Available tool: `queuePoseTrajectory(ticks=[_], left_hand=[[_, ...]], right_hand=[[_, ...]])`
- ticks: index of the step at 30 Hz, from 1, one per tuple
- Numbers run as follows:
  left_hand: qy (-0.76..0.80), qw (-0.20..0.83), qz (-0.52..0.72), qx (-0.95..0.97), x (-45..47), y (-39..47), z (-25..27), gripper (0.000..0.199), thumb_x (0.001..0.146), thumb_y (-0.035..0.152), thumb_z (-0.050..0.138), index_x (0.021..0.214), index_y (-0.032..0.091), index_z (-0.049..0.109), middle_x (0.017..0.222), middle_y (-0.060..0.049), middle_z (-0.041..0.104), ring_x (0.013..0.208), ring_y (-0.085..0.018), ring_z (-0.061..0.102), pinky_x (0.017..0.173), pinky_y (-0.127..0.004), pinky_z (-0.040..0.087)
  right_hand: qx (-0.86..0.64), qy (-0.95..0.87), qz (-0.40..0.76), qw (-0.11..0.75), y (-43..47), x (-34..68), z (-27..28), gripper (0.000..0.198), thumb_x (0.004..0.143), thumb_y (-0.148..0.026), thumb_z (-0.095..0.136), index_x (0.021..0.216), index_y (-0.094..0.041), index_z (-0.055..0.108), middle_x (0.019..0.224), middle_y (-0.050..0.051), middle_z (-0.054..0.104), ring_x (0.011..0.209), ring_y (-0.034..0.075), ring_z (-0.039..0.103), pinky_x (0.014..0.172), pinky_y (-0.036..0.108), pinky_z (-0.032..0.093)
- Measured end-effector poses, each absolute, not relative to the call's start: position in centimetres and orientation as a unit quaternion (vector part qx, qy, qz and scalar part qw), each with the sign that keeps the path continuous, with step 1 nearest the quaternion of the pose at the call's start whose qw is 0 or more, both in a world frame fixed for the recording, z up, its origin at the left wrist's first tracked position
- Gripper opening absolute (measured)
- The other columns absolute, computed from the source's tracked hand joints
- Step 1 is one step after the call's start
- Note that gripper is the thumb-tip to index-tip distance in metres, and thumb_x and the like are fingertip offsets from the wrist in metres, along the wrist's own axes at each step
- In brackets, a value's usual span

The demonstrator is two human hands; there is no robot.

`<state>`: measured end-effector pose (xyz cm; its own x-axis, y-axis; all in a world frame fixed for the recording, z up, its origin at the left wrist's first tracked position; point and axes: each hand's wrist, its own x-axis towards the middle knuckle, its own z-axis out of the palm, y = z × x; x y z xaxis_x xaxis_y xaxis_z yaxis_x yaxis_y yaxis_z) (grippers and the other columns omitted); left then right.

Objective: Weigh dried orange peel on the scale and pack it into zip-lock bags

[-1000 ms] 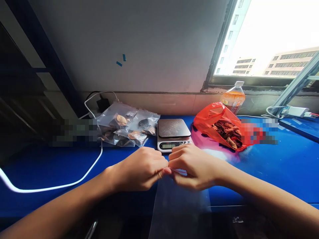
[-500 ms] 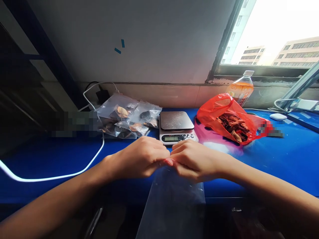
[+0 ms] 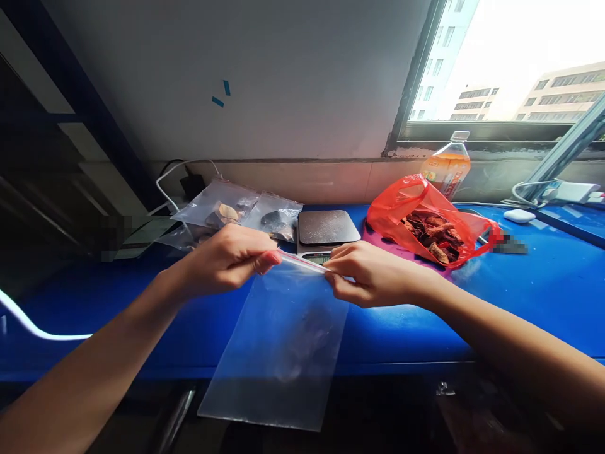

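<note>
A clear zip-lock bag [image 3: 283,353] hangs from both hands over the table's front edge, with nothing visible inside. Its zip strip, with a red line, stretches tilted between them. My left hand [image 3: 231,255] pinches the left end of the strip, fingers closed. At the right end, my right hand [image 3: 368,274] grips the strip, also closed. Just behind the hands stands a kitchen scale [image 3: 328,227] with a bare metal plate; its display is partly hidden by my right hand. To the right, a red plastic bag [image 3: 390,208] gapes, showing dried reddish-brown pieces [image 3: 435,236].
Several filled clear bags [image 3: 271,214] lie at the back left beside a white cable [image 3: 51,331]. A bottle of orange drink [image 3: 449,164] stands behind the red bag. On the blue table [image 3: 534,302], a white earphone case [image 3: 518,216] lies at the right.
My hands were together and have moved apart, the left going left, so the zip strip now shows between them. The bag now hangs spread out. The view has shifted slightly.
</note>
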<state>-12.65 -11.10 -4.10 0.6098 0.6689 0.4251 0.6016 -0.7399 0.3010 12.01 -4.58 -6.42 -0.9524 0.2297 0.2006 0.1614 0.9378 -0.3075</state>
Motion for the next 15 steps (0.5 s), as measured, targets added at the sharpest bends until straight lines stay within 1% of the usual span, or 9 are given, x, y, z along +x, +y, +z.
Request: queuePoseTrajectory(ticks=[3, 5, 8, 10, 11, 13, 15], left_hand=[[0.37, 0.082, 0.276, 0.883, -13.3, -11.1, -3.8, 0.038, 0.095, 0.026, 0.051, 0.058, 0.018, 0.047, 0.053, 0.002, 0.045, 0.046, -0.009, 0.04, 0.048, -0.025, 0.031], [0.399, 0.117, 0.279, 0.866, -14.0, -11.2, -3.7, 0.042, 0.095, 0.033, 0.053, 0.056, 0.018, 0.05, 0.051, 0.001, 0.046, 0.045, -0.009, 0.041, 0.047, -0.025, 0.031], [0.445, 0.152, 0.311, 0.826, -15.9, -11.3, -3.8, 0.051, 0.096, 0.046, 0.049, 0.054, 0.018, 0.049, 0.049, 0.002, 0.044, 0.043, -0.009, 0.039, 0.043, -0.023, 0.03], [0.469, 0.142, 0.351, 0.798, -17.0, -11.4, -4.2, 0.053, 0.099, 0.048, 0.044, 0.055, 0.019, 0.047, 0.049, 0.003, 0.042, 0.043, -0.009, 0.037, 0.042, -0.023, 0.029], [0.478, 0.133, 0.368, 0.786, -17.4, -11.3, -4.5, 0.052, 0.099, 0.046, 0.043, 0.056, 0.019, 0.047, 0.049, 0.003, 0.042, 0.043, -0.009, 0.037, 0.042, -0.023, 0.03], [0.488, 0.127, 0.393, 0.769, -17.2, -11.2, -5.4, 0.05, 0.099, 0.045, 0.044, 0.057, 0.019, 0.049, 0.051, 0.003, 0.044, 0.045, -0.009, 0.04, 0.043, -0.023, 0.033], [0.482, 0.145, 0.393, 0.77, -15.8, -11.2, -6.5, 0.051, 0.099, 0.048, 0.044, 0.058, 0.018, 0.051, 0.051, 0.002, 0.047, 0.047, -0.01, 0.043, 0.046, -0.023, 0.036]], right_hand=[[-0.097, -0.98, 0.117, 0.127, -4.1, 12.3, -6.4, 0.026, 0.086, -0.018, 0.045, 0.062, -0.02, 0.038, 0.058, -0.002, 0.04, 0.059, 0.011, 0.037, 0.061, 0.026, 0.031], [-0.1, -0.984, 0.08, 0.125, -3.0, 13.0, -6.7, 0.024, 0.086, -0.019, 0.047, 0.061, -0.019, 0.044, 0.059, 0.0, 0.045, 0.06, 0.012, 0.039, 0.061, 0.027, 0.031], [-0.162, -0.976, 0.01, 0.146, -0.4, 15.1, -7.0, 0.024, 0.084, -0.018, 0.049, 0.059, -0.02, 0.051, 0.062, 0.003, 0.055, 0.059, 0.013, 0.043, 0.059, 0.028, 0.032], [-0.219, -0.957, 0.001, 0.19, 1.0, 16.3, -6.8, 0.026, 0.085, -0.017, 0.048, 0.061, -0.02, 0.056, 0.064, 0.004, 0.06, 0.058, 0.014, 0.048, 0.059, 0.028, 0.035], [-0.238, -0.946, 0.013, 0.22, 1.3, 16.7, -6.7, 0.025, 0.087, -0.017, 0.047, 0.066, -0.02, 0.06, 0.067, 0.005, 0.063, 0.06, 0.014, 0.052, 0.061, 0.028, 0.038], [-0.246, -0.926, 0.06, 0.281, 0.7, 16.6, -6.3, 0.024, 0.092, -0.02, 0.044, 0.088, -0.02, 0.067, 0.076, 0.005, 0.069, 0.065, 0.015, 0.059, 0.065, 0.028, 0.043], [-0.224, -0.914, 0.098, 0.323, -1.0, 15.4, -6.3, 0.027, 0.095, -0.026, 0.047, 0.114, -0.019, 0.064, 0.09, 0.006, 0.072, 0.075, 0.016, 0.065, 0.069, 0.028, 0.047]])
